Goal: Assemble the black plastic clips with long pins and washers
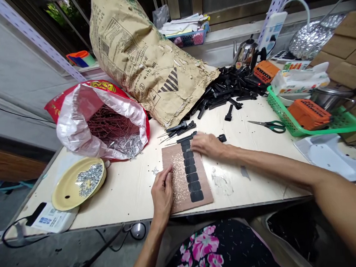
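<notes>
A thin brown board (pixel 177 179) lies near the table's front edge, its left part speckled with pale marks. Down its right part runs a column of several black rounded squares (pixel 192 176). My left hand (pixel 163 192) rests at the board's left edge, thumb and fingers drawn together; what they hold, if anything, is hidden. Over the column's upper end, my right hand (pixel 208 144) has its fingers pinched together, their contents hidden. Beyond that hand the head of a black plastic piece (pixel 222 138) sticks out. Several black pieces with thin metal rods (pixel 180 128) lie just past the board.
A paper sack (pixel 148 66) spills a heap of black parts (pixel 220 91). Left stand a bag of reddish rods (pixel 109 126) and a yellow dish (pixel 62 188) with small metal bits. Scissors (pixel 271 125) and a green basket (pixel 288 118) are on the right.
</notes>
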Tool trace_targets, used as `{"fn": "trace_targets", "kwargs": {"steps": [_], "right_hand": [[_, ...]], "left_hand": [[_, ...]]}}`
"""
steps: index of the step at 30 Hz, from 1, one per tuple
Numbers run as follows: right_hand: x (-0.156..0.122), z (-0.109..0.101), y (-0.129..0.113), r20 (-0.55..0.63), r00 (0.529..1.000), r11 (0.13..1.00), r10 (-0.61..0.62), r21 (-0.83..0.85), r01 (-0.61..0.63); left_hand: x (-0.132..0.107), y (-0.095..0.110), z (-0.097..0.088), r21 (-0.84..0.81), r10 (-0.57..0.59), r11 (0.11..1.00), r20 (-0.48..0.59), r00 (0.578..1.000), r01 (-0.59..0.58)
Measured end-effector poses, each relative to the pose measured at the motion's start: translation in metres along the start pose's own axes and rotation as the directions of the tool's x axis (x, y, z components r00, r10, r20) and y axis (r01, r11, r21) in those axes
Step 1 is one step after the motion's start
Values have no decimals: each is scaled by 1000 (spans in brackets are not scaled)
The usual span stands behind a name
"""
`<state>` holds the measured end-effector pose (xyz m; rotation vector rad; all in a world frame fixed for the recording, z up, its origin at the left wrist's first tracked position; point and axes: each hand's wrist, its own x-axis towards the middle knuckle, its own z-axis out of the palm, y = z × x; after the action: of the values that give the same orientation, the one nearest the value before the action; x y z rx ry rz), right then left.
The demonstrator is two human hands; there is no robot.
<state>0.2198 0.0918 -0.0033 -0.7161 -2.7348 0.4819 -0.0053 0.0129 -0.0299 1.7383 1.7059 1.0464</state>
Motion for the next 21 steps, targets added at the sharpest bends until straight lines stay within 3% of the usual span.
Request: {"fn": "trace_targets", "kwargs": {"steps": [6,11,14,17,19,21], "right_hand": [[-5,17,-11,-63,995,994,-83,-73,78],[-17,24,-14,-164,986,1000,14,2,-14],[-38,16,-3,-170,972,986,163,61,-155],[-58,-1,13,-128,953,961,275,13,-276],[-55,-14,23,-141,947,953,290,-44,-299],[-35,-22,30,-198,939,949,283,-86,-304]], "left_hand": [[0,-2,1,-17,11,1000,8,1000,-11],[-2,-3,0,-20,22,1000,14,1000,-22],[-3,-3,-2,-32,14,999,16,1000,-14],[-4,-3,-1,-56,10,998,3,1000,-10],[-4,-2,-2,-88,-8,996,-5,1000,7],[-4,-1,-5,-129,-47,991,-21,999,44]]}}
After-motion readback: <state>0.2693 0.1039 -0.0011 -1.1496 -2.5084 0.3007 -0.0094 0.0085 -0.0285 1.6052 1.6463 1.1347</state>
